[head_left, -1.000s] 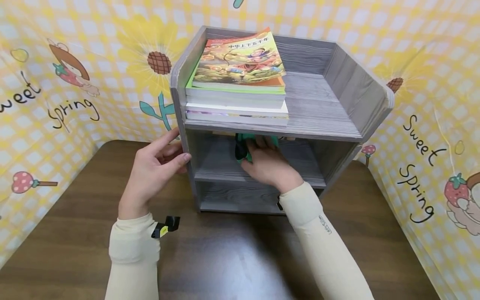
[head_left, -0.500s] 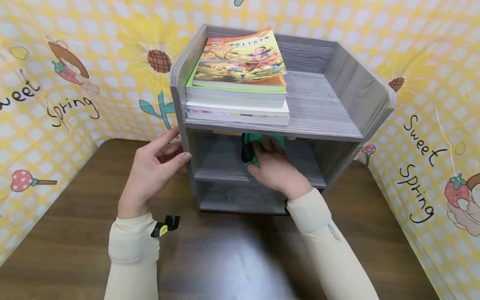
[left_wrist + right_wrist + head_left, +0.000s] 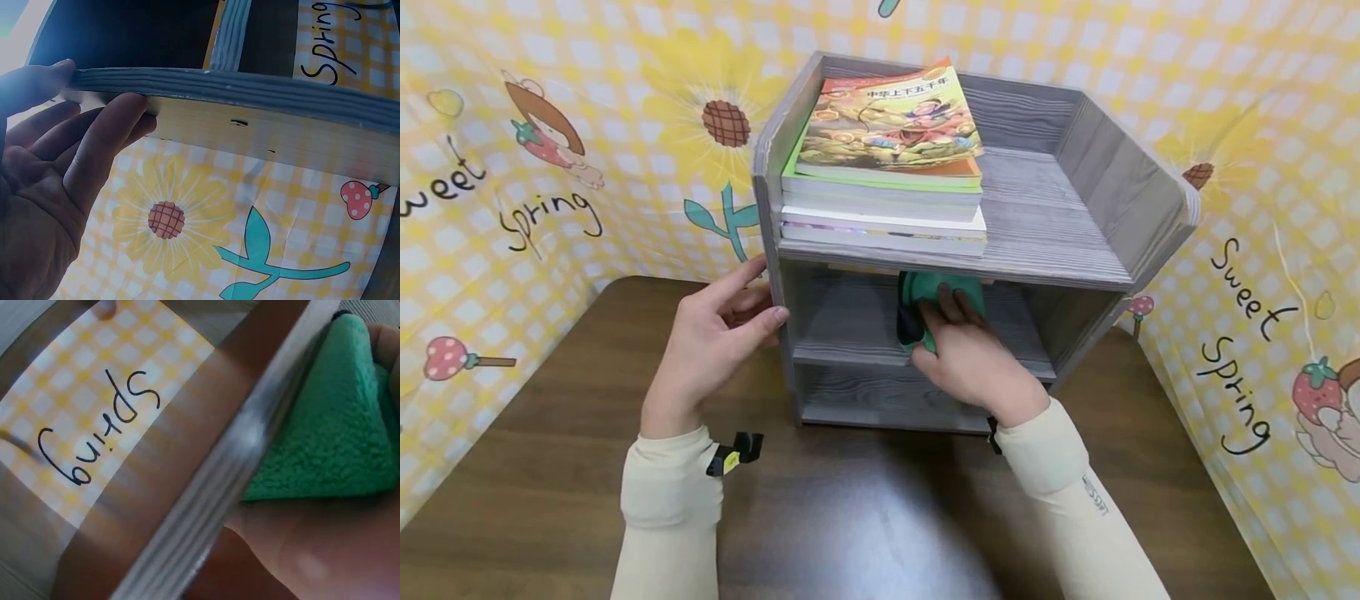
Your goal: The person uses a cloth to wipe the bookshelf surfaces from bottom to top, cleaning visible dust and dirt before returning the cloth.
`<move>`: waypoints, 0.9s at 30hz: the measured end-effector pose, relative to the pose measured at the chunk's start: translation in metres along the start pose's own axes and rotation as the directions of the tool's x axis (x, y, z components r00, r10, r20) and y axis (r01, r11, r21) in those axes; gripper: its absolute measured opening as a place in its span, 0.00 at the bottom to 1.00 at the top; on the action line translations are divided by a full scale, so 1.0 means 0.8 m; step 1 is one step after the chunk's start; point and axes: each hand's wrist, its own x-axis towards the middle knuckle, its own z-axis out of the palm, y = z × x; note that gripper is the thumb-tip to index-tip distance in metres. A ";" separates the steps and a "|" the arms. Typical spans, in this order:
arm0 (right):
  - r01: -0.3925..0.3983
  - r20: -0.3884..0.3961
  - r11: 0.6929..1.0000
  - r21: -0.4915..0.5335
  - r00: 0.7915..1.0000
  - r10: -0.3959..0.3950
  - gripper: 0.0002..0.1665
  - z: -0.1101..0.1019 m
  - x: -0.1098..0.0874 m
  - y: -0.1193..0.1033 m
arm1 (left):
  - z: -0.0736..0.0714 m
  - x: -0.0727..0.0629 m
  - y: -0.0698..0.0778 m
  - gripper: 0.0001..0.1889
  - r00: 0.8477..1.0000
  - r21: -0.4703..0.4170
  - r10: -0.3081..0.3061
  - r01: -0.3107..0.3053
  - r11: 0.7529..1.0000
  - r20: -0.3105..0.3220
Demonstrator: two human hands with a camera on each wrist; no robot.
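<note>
My left hand (image 3: 715,337) holds the left side panel of a grey wood-grain shelf unit (image 3: 769,225). In the left wrist view, the thumb lies at the panel's front edge (image 3: 187,84) and the fingers are on its outer face. My right hand (image 3: 973,358) reaches into the middle compartment and holds a folded green cloth (image 3: 925,287) against the middle shelf board (image 3: 850,325). A black patch shows along the cloth's left side. Close up in the right wrist view, the fluffy cloth (image 3: 337,425) lies against the hand, partly behind a board edge (image 3: 231,456).
A stack of books (image 3: 883,204) lies at the left of the top shelf (image 3: 1037,192). Below the middle board is a lower compartment (image 3: 880,396). The unit stands on a dark wooden table (image 3: 842,517), with a yellow checked printed sheet (image 3: 647,167) behind and at both sides.
My right hand has drawn the green cloth to the right and toward the front of the middle shelf, so more of it shows. My left hand stays on the side panel.
</note>
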 end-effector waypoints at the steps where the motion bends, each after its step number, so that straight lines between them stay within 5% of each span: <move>1: -0.006 0.004 1.000 0.004 1.000 0.006 0.40 -0.002 0.004 0.003 | 0.001 0.001 0.000 0.33 1.000 0.002 0.003 -0.003 1.000 0.001; 6: -0.029 0.016 0.999 0.014 0.999 0.029 0.41 -0.006 0.018 0.015 | 0.002 0.004 -0.001 0.33 1.000 -0.003 0.003 -0.003 1.000 -0.003; 14: -0.028 -0.042 1.000 -0.005 0.999 0.028 0.39 0.002 -0.016 0.017 | 0.003 0.001 -0.001 0.33 1.000 0.014 -0.007 0.007 1.000 0.016; 23: -0.076 0.011 0.996 0.047 0.997 0.075 0.42 -0.006 0.011 0.031 | -0.002 -0.004 0.002 0.33 0.999 0.037 -0.035 0.035 0.999 -0.011; 27: -0.071 -0.005 0.997 0.042 0.997 0.072 0.41 -0.009 -0.006 0.035 | 0.001 -0.001 0.002 0.33 0.999 0.031 -0.032 0.032 0.999 0.001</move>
